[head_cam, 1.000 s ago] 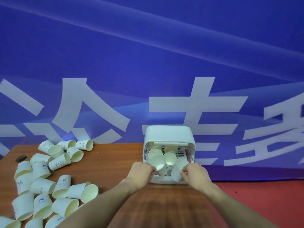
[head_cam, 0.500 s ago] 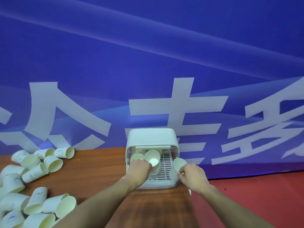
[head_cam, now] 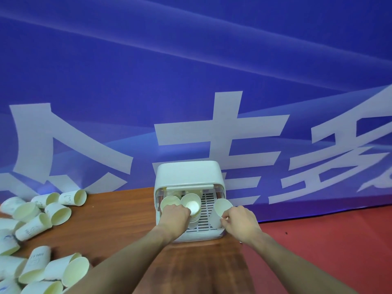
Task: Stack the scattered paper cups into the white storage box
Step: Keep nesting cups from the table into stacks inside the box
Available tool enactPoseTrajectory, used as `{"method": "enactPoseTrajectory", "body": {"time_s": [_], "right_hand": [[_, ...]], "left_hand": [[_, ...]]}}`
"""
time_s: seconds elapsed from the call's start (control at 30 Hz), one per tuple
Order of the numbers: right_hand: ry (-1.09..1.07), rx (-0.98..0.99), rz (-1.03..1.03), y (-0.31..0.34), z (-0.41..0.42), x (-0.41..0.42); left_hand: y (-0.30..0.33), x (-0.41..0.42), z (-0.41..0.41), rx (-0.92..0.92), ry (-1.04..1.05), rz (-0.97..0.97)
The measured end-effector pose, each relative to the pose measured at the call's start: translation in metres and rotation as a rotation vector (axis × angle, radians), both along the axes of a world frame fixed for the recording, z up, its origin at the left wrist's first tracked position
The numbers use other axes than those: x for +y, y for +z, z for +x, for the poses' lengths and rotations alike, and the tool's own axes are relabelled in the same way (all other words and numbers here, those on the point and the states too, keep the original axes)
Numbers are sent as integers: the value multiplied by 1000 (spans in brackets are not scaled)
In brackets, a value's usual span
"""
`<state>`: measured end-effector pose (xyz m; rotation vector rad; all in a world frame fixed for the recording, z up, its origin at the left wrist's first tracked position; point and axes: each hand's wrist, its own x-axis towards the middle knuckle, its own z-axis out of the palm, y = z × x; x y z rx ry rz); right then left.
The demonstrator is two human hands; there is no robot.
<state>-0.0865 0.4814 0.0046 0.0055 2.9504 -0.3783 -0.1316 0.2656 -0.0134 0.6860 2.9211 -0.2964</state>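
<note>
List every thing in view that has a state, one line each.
white storage box: front open, standing on the table, cups inside
stack of cups: in the box, left hand on it
single cup: held at the box's right front
loose cups: lying on their sides, table's left
left hand: closed on stack
right hand: gripping single cup
</note>
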Motion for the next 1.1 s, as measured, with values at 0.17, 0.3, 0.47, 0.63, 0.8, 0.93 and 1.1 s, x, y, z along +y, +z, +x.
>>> {"method": "enactPoseTrajectory", "body": {"time_s": [0.17, 0.3, 0.47, 0.63, 0.8, 0.93, 1.1], "right_hand": [[29, 17, -5, 5, 0, -6], [53, 47, -23, 13, 2, -12], [146, 127, 13, 28, 1, -24], [266, 191, 66, 31, -7, -40], [357, 210, 172, 23, -15, -53], [403, 166, 273, 15, -21, -64], [433, 114, 345, 5, -30, -77]], "left_hand": [[-2, -5, 0, 10, 3, 26], [-1, -9, 1, 37, -10, 64], [4, -17, 3, 61, -9, 92], [11, -31, 8, 69, 29, 133], [10, -56, 12, 63, 56, 118], [12, -78, 12, 64, 93, 114], [14, -96, 11, 56, 109, 96]]}}
